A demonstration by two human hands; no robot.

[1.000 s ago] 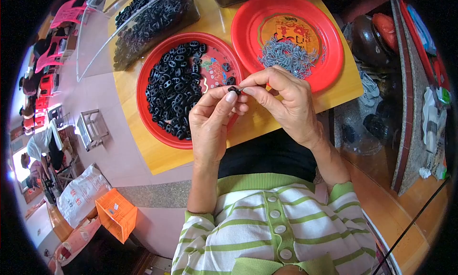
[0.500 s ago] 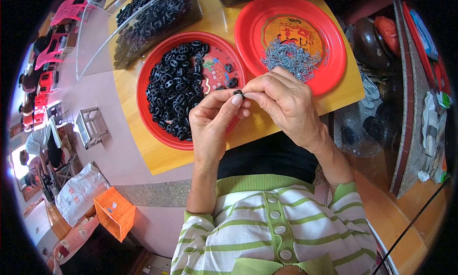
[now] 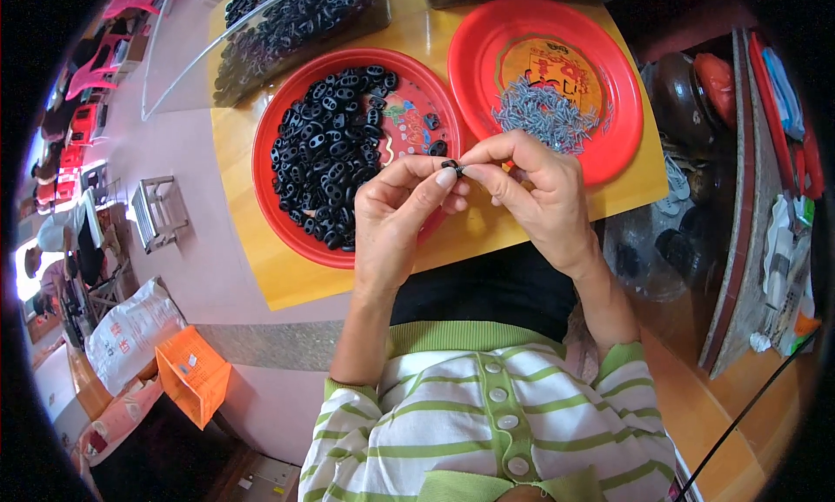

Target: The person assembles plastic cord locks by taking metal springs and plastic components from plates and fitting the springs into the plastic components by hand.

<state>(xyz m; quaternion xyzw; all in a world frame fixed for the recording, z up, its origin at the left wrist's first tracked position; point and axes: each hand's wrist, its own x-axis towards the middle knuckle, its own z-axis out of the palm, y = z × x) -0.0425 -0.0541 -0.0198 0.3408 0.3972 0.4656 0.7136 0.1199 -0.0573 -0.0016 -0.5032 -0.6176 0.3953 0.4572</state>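
Left hand: [image 3: 402, 208] raised over the near edge of the table, thumb and fingertips pinched shut on 1 small black part [image 3: 451, 165].
Right hand: [image 3: 532, 191] facing the left, thumb and forefinger pinched closed at the same black part; whether it also holds a metal piece cannot be told.
Small black part: between the 2 sets of fingertips, above the gap between the 2 plates.
Left red plate: [image 3: 270, 197] round, just behind the left hand; holds a heap of matching black parts [image 3: 326, 150] massed on its left half, plus a few loose ones on the bare right half.
Right red plate: [image 3: 622, 76] round, touching or nearly touching the first; holds a pile of small grey metal pieces [image 3: 544, 115] near its printed centre.
Clear tray: [image 3: 178, 50] beyond the left plate, at the far left corner; filled with more black parts.
Yellow table: [image 3: 261, 276] bears both plates and the tray.
Orange box: [image 3: 193, 373] on the floor, lower left, beside a white sack [image 3: 130, 332].
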